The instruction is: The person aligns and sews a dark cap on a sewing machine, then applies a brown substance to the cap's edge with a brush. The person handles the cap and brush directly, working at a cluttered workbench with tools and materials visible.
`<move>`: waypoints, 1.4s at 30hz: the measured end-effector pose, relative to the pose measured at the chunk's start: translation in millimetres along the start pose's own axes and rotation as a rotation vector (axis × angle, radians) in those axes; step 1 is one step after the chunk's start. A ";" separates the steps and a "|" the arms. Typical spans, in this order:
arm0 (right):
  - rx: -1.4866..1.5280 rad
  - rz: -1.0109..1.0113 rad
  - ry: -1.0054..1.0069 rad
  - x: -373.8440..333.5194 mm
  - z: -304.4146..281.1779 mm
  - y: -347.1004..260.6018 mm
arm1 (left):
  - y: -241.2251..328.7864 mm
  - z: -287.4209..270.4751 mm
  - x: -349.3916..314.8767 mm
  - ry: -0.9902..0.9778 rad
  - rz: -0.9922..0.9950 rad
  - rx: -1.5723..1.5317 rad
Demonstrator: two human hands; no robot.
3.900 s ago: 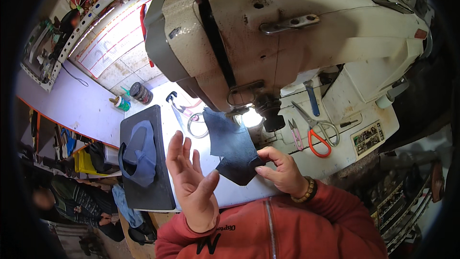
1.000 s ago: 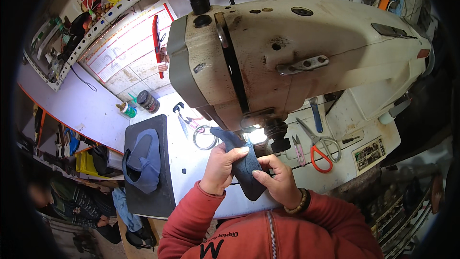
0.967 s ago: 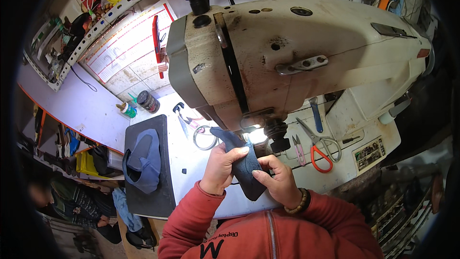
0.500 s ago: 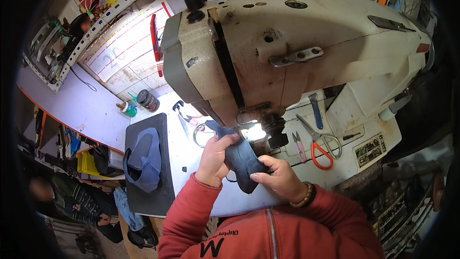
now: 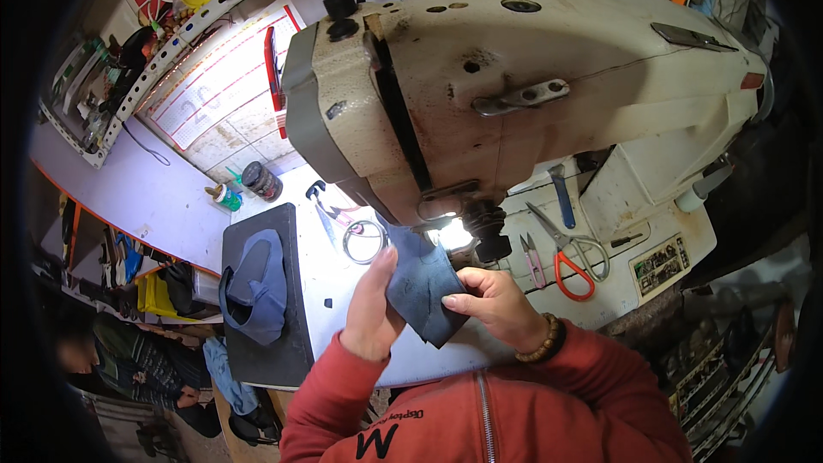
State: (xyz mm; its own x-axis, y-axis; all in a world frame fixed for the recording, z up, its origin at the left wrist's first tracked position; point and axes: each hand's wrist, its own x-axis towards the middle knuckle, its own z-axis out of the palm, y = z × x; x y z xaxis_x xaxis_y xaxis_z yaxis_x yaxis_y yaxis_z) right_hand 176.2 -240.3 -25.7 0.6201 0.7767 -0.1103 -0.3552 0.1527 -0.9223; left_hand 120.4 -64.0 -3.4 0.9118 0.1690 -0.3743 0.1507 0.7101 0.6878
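A blue piece of leather or cloth [image 5: 422, 291] hangs between my hands in front of the sewing machine [image 5: 531, 60], its top end close under the machine's head. With thumb and fingers my right hand [image 5: 497, 307] pinches its right edge. My left hand [image 5: 374, 309] is at its left edge; the thumb points up along that side, and the fingers are hidden behind the piece. On a black board [image 5: 291, 360] to the left lies a curved blue piece [image 5: 267, 291], shaped like a shoe upper.
Scissors with an orange-red handle [image 5: 573, 278], pink thread snips [image 5: 532, 262] and a blue-handled tool [image 5: 563, 197] lie right of my hands on the white table [image 5: 321, 326]. A dark jar [image 5: 261, 180] and a green pot [image 5: 228, 197] stand at back left. Another person [image 5: 146, 369] is at lower left.
The blue piece has opened out flatter and wider. My left thumb has come off its face and sits at the left edge, while my right hand keeps its pinch.
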 end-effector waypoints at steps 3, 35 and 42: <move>-0.170 -0.028 0.022 4.7 1.9 -1.1 | -16.4 3.1 -31.7 0.032 -0.052 -0.016; 0.128 -0.124 -0.043 -10.0 -7.2 24.1 | -13.9 4.0 -13.9 0.097 0.091 -0.034; 0.048 -0.202 0.003 -12.3 -6.7 21.4 | -14.4 6.3 -8.2 0.087 0.139 0.005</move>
State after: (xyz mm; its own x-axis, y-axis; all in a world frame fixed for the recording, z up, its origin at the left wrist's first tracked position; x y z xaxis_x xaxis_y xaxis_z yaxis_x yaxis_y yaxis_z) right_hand 165.7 -250.6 -46.6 0.6841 0.7256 0.0738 -0.2561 0.3337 -0.9072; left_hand 113.2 -79.9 -6.3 0.8875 0.3243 -0.3273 0.0272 0.6722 0.7399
